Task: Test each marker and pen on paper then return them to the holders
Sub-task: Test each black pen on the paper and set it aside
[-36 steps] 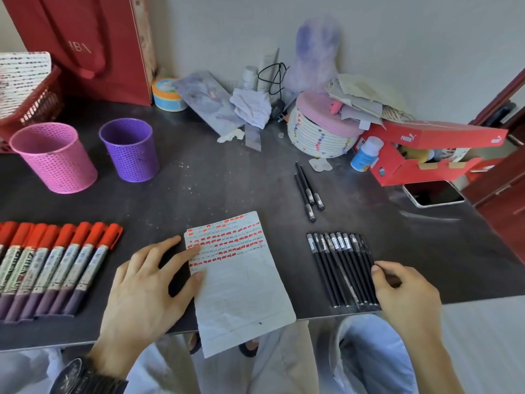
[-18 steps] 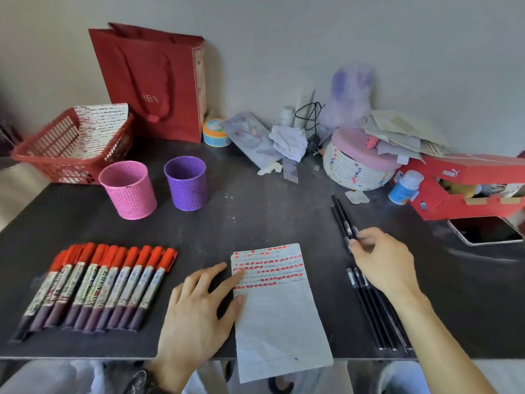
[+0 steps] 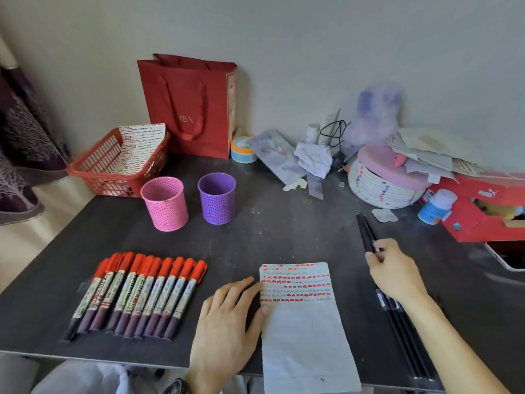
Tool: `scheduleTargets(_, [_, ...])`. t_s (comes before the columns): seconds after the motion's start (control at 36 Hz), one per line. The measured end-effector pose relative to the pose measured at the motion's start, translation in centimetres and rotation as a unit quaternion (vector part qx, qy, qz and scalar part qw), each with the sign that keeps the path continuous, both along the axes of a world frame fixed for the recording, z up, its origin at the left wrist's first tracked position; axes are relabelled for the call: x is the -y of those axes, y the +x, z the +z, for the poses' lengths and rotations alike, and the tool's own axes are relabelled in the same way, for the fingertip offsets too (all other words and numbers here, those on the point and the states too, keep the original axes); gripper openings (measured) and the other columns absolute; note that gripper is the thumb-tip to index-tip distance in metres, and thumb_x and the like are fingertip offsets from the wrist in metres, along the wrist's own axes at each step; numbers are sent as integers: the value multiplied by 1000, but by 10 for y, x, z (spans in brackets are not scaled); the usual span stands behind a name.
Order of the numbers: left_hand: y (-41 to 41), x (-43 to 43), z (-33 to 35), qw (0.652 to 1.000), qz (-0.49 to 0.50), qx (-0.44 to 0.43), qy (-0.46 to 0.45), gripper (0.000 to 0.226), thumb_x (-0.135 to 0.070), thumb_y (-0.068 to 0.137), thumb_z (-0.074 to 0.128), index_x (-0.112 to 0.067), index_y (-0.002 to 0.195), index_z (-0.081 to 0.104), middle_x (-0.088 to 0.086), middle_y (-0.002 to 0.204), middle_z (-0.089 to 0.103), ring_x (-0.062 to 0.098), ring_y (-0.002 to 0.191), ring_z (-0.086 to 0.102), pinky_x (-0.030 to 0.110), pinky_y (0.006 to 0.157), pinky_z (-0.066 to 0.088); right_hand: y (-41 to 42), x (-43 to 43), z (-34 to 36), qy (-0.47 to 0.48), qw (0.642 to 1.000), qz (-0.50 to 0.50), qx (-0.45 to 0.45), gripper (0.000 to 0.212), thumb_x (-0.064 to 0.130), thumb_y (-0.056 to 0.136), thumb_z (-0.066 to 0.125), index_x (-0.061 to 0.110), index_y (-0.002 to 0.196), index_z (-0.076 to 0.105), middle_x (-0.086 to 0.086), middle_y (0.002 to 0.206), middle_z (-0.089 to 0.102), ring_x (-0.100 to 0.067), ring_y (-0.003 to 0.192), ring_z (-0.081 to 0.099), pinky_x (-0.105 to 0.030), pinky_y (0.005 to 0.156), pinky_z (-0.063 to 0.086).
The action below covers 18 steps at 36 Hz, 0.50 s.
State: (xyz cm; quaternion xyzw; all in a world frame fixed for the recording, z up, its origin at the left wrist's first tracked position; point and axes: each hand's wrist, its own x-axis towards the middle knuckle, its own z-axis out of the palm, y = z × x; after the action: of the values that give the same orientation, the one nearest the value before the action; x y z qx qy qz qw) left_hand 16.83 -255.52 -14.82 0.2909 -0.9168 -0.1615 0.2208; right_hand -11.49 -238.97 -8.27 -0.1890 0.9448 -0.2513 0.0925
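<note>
Dark tabletop carries your clutter: a red bag and red basket at the back, with the pink holder and purple holder standing empty before them; red-capped markers lie in a row at your left. Your left hand lies flat and open, pinning the paper; your right hand pinches the two black pens lying apart, its wrist crossing the other pens.
</note>
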Motion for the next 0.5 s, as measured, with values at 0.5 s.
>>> scheduleTargets(0.5, [14, -16, 27, 976, -53, -139, 161, 39, -71, 85, 58, -48, 116, 59, -31, 117, 62, 2, 111, 60, 30, 90, 52, 167, 26, 1, -376, 890, 108, 236, 39, 0, 98, 58, 34, 90, 75, 12, 97, 77, -6, 89, 72, -19, 72, 56])
